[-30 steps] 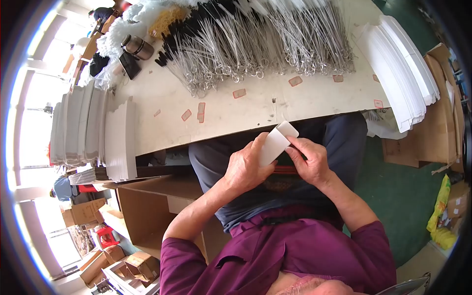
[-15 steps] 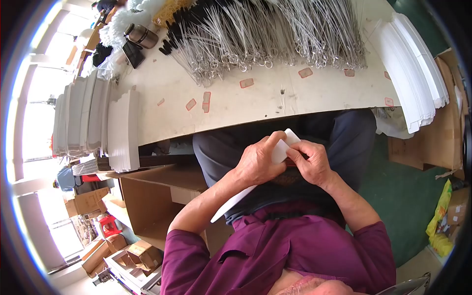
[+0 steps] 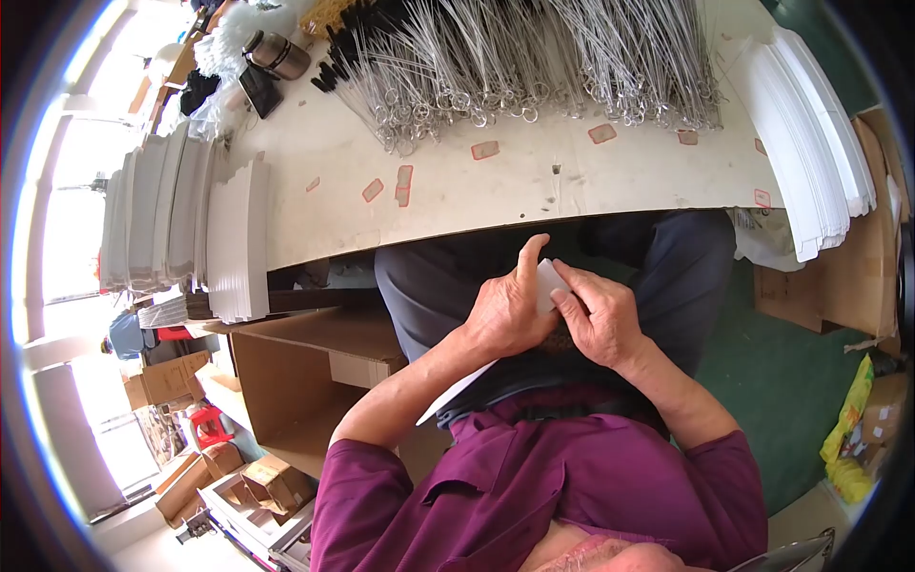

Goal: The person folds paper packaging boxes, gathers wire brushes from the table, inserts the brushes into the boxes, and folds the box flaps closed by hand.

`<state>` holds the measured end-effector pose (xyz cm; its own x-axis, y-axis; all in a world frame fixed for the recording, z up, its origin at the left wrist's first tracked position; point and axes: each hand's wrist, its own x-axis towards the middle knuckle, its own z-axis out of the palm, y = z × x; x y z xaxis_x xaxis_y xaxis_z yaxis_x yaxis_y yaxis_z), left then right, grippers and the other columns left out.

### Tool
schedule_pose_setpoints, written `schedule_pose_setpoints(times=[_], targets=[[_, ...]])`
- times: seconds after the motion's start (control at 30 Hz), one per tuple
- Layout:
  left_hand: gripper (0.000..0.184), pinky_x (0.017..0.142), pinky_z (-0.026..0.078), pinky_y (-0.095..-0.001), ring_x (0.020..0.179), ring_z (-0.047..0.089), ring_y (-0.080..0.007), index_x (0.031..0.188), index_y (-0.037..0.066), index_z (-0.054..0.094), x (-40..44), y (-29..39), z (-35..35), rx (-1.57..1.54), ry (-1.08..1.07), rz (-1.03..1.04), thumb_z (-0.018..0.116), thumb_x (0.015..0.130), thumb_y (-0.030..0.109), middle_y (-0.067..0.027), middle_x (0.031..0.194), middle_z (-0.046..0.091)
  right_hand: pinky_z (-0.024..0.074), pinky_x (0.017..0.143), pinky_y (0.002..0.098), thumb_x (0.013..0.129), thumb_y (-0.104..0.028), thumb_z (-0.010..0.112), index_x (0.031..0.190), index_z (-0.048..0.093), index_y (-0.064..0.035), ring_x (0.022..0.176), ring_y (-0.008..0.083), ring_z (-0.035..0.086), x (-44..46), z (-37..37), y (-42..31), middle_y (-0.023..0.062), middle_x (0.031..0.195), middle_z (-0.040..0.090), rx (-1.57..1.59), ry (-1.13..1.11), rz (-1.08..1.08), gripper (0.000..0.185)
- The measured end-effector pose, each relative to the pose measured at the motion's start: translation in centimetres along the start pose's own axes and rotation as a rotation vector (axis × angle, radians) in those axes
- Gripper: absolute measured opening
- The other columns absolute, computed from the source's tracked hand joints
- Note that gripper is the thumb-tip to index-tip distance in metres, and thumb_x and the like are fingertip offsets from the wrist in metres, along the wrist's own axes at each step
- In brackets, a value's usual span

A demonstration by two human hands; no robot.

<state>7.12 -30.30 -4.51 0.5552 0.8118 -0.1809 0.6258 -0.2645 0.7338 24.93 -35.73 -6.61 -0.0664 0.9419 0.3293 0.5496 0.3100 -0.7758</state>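
A long, narrow white cardboard box (image 3: 548,283) is held over my lap, slanting down to the lower left under my left forearm. My left hand (image 3: 507,310) is closed around it near its upper end, with the index finger raised off it. My right hand (image 3: 602,319) pinches the same end from the other side, thumb and fingertips against the cardboard. Both hands hide much of the box's end, and my left forearm covers part of its length.
On the table (image 3: 334,214) lies a big pile of wire-handled brushes (image 3: 477,67). White cardboard stacks stand at the left (image 3: 162,214) and right (image 3: 805,143). A metal flask (image 3: 276,55) is at the back left. An open brown carton (image 3: 286,391) sits left of my legs.
The white end flap that stuck out between my hands is now folded down or covered. My left index finger has lifted upward, and my right fingers have closed over the box's end.
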Motion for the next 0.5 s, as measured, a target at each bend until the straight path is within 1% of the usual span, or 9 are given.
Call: schedule_pose_setpoints(times=[0.07,0.1,0.13,0.2,0.23,0.27,0.33,0.37,0.5], targets=[[0.073,0.077,0.059,-0.0532,0.09,0.071,-0.0482,0.14,-0.001,0.039,-0.1,0.1,-0.2,0.067,-0.043,-0.022,0.076,0.08,0.014,-0.0274,0.103,0.071,0.059,0.073,0.034,0.103,-0.019,0.067,0.121,0.07,0.0035,0.083,0.0273,0.077,-0.3,0.4,0.4,0.0184,0.094,0.076,0.311,-0.017,0.278,0.029],[0.073,0.077,0.059,-0.0532,0.09,0.071,-0.0482,0.14,-0.001,0.039,-0.1,0.0,0.0,0.065,-0.042,-0.024,0.076,0.08,0.014,-0.0274,0.103,0.071,0.0583,0.071,0.0296,0.103,-0.018,0.069,0.113,0.071,0.0039,0.08,0.0153,0.074,0.4,-0.3,-0.2,0.0135,0.091,0.077,0.5,-0.056,0.47,0.024],[0.071,0.077,0.06,-0.0525,0.089,0.071,-0.0477,0.139,-0.002,0.043,-0.1,-0.3,0.4,0.074,-0.026,-0.002,0.077,0.079,0.014,-0.0271,0.102,0.071,0.0583,0.071,0.0296,0.103,-0.018,0.069,0.113,0.071,0.0039,0.08,0.0153,0.074,0.4,0.1,0.2,0.0135,0.091,0.077,0.499,-0.058,0.471,0.024],[0.069,0.076,0.06,-0.0518,0.088,0.071,-0.0472,0.138,-0.002,0.046,-0.1,-0.7,0.8,0.081,-0.009,0.021,0.077,0.078,0.014,-0.0269,0.101,0.071,0.0572,0.07,0.026,0.101,-0.015,0.071,0.107,0.07,0.0042,0.079,0.007,0.069,0.2,1.1,0.8,0.0097,0.091,0.077,0.651,-0.041,0.573,0.02],[0.067,0.076,0.06,-0.051,0.087,0.072,-0.0464,0.135,-0.002,0.049,-0.1,-0.8,0.7,0.091,0.032,0.078,0.078,0.076,0.014,-0.0262,0.101,0.071,0.0574,0.066,0.0255,0.1,-0.01,0.072,0.099,0.067,0.0034,0.078,0.0072,0.069,0.2,1.3,0.8,0.0098,0.088,0.076,0.63,-0.023,0.579,0.014],[0.065,0.075,0.06,-0.0502,0.087,0.072,-0.0455,0.132,-0.002,0.053,-0.1,-0.7,0.6,0.1,0.073,0.135,0.079,0.075,0.014,-0.0255,0.1,0.071,0.0574,0.066,0.0255,0.1,-0.01,0.072,0.099,0.067,0.0034,0.078,0.0072,0.069,0.4,1.1,0.6,0.0098,0.088,0.076,0.629,-0.025,0.58,0.014],[0.064,0.074,0.06,-0.0499,0.087,0.072,-0.0446,0.132,-0.001,0.053,-0.2,-0.4,0.1,0.109,0.074,0.122,0.079,0.074,0.014,-0.0247,0.099,0.071,0.0573,0.062,0.0255,0.101,-0.01,0.071,0.096,0.065,0.0018,0.077,0.0073,0.069,0.9,0.7,0.4,0.0084,0.086,0.075,0.755,-0.01,0.682,0.014],[0.064,0.074,0.06,-0.0496,0.087,0.072,-0.0438,0.131,0.0,0.054,-0.2,-0.1,-0.1,0.119,0.074,0.115,0.079,0.074,0.014,-0.0238,0.099,0.071,0.0546,0.056,0.0241,0.1,-0.01,0.071,0.093,0.064,-0.0002,0.069,0.0066,0.067,1.1,0.9,0.6,0.0065,0.079,0.072,0.865,0.034,0.738,0.015],[0.064,0.073,0.06,-0.0494,0.087,0.072,-0.0419,0.13,0.001,0.055,-0.3,0.1,-0.4,0.186,0.035,0.032,0.08,0.073,0.014,-0.0226,0.099,0.071,0.0509,0.052,0.0226,0.1,-0.011,0.072,0.091,0.065,-0.001,0.06,0.0054,0.062,1.0,0.4,1.8,0.005,0.074,0.07,0.867,-0.045,0.732,0.015]])
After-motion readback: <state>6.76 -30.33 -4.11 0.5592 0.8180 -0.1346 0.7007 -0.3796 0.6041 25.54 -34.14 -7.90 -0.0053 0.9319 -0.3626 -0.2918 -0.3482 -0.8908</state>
